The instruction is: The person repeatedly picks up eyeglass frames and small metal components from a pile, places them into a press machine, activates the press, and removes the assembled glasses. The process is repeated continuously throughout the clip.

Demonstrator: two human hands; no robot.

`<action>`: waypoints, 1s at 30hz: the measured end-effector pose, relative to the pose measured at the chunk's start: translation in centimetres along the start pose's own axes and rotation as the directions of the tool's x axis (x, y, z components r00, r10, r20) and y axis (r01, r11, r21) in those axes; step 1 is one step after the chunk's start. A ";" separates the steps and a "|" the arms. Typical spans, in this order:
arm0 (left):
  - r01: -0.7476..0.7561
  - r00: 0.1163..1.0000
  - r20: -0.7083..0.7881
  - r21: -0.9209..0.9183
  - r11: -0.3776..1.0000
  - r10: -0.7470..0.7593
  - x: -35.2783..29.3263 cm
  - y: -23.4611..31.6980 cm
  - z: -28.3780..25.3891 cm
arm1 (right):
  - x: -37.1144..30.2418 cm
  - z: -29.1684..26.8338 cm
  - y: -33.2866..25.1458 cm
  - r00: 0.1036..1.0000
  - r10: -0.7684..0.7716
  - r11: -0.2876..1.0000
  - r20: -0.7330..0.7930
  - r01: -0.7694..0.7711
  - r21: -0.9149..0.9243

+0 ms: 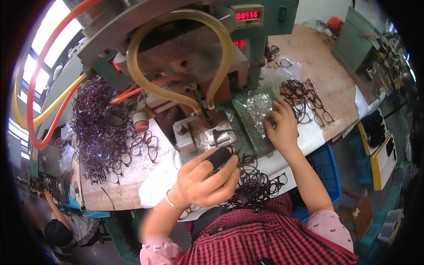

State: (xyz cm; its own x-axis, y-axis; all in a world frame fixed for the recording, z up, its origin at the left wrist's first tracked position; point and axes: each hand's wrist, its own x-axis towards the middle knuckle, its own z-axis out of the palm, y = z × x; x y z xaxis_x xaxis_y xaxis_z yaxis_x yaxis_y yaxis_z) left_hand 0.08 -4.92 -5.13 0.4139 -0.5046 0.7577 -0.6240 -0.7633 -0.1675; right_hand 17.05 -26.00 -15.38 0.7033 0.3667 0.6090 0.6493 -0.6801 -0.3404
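Observation:
My left hand is closed on a dark eyeglass frame, holding it at the metal fixture of a bench press. A black sleeve covers one finger of that hand. My right hand reaches over a green tray of small shiny metal pieces. Its fingers are bent and apart, with the tips at the pieces; no held piece can be made out. Below the fixture, close to my body, lies a heap of dark eyeglass frames.
A large pile of eyeglass frames covers the bench's left side; more frames lie right of the tray. Hoses loop before the press. A red button stands left. A blue crate sits right. Another person works at far left.

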 end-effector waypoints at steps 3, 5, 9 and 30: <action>0.016 1.000 0.018 -0.014 1.000 -0.016 -0.3 0.0 0.1 | 1.0 0.3 0.0 0.997 0.072 0.979 -0.034 -0.064 0.194; 0.017 1.000 0.008 -0.025 1.000 -0.017 -0.7 -0.2 0.4 | 0.9 0.5 -0.2 0.988 0.156 0.965 0.014 -0.156 0.210; 0.033 0.999 -0.035 -0.072 0.997 -0.036 -1.1 -0.4 0.2 | 1.0 0.8 0.3 0.998 0.047 0.975 -0.034 -0.039 0.217; 0.688 0.439 -0.061 0.664 0.292 -0.897 -27.3 -12.7 -7.3 | 0.4 0.2 -3.5 0.955 0.281 0.815 0.090 -0.287 0.504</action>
State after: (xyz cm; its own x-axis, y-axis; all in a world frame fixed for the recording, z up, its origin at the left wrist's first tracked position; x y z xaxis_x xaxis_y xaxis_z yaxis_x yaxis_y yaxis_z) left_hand -8.14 21.46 -19.15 0.7009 0.4873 0.5208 0.5430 -0.8380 0.0535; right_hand 15.09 -23.34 -14.09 0.8806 0.2163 0.4217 0.4728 -0.3393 -0.8132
